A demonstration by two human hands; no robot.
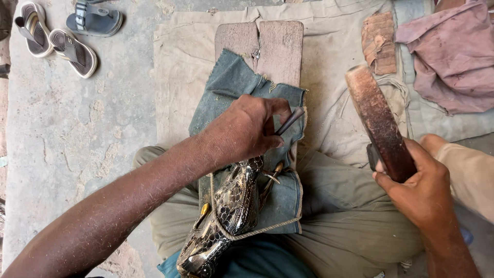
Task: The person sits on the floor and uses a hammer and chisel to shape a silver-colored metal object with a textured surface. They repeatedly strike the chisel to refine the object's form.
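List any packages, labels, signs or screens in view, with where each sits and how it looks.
None in view: no package, label, sign or screen.
The left hand holds a metal punch over an engraved metal piece on blue cloth.
The right hand holds a wooden mallet.
Sandals lie top left.

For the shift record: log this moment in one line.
left hand: holds metal punch over patterned metal piece | right hand: raised, gripping wooden mallet | base: denim cloth on wooden board

Concrete floor (77,144), beige cloth (190,62) spread on it, three sandals (72,51), wooden plank (272,49) on cloth
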